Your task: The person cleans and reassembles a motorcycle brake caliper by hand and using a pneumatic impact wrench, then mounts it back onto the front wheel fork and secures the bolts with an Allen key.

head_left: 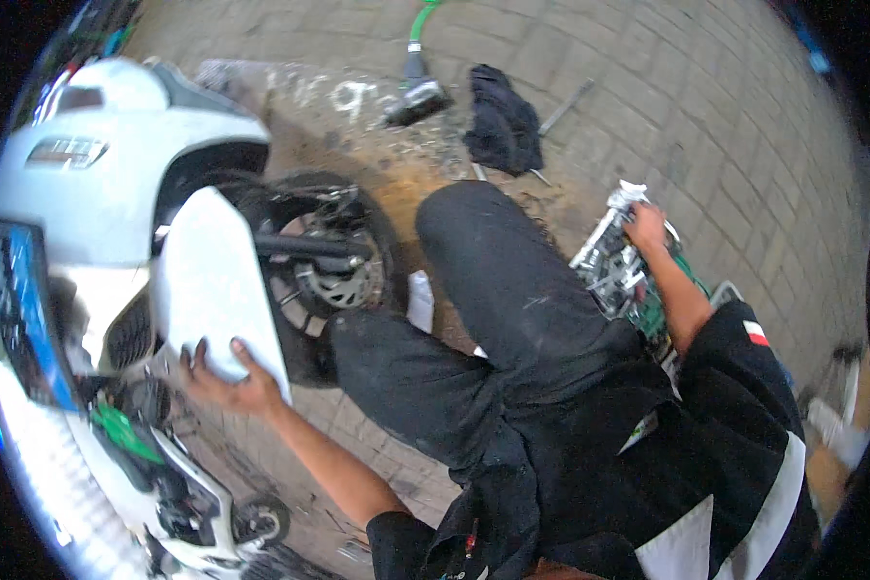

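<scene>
My left hand (pixel 230 372) grips the lower part of a white curved panel (pixel 213 271), held upright against the front of a white scooter (pixel 82 188), beside its front wheel (pixel 382 271). The wheel's brake disc and black fork show behind the panel. My right hand (pixel 648 222) reaches into a heap of silver metal tools (pixel 609 275) by my right knee, its fingers curled on a piece that I cannot make out. A green case (pixel 648 319) lies under those tools.
A green-handled tool (pixel 416 92), a dark cloth (pixel 503 121) and a metal bar (pixel 565 106) lie ahead on the paving (pixel 667 77). A second white-and-green scooter (pixel 135 449) stands at the lower left. A small white piece (pixel 419 300) is by the wheel.
</scene>
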`<control>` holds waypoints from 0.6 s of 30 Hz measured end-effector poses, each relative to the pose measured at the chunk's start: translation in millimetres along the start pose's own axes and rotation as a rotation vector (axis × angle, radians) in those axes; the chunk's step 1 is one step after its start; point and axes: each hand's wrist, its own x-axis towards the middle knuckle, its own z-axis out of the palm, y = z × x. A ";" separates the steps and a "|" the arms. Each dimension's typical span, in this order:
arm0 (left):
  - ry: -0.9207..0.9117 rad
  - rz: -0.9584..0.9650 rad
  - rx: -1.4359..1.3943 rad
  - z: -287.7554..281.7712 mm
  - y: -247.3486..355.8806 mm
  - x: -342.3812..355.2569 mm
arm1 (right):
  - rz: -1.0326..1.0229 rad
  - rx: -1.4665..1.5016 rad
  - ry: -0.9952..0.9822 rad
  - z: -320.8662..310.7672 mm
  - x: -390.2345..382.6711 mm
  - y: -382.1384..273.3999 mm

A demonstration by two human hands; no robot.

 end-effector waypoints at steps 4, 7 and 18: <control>-0.010 -0.013 -0.049 -0.2 6.2 4.0 | 0.011 0.529 0.227 8.5 -15.9 16.2; 0.037 -0.026 -0.065 3.4 17.7 0.3 | 0.116 1.270 0.099 -10.8 -9.4 -1.5; -0.031 -1.602 -2.131 49.4 180.1 -75.1 | -1.289 0.954 -0.249 -238.7 -114.8 -357.8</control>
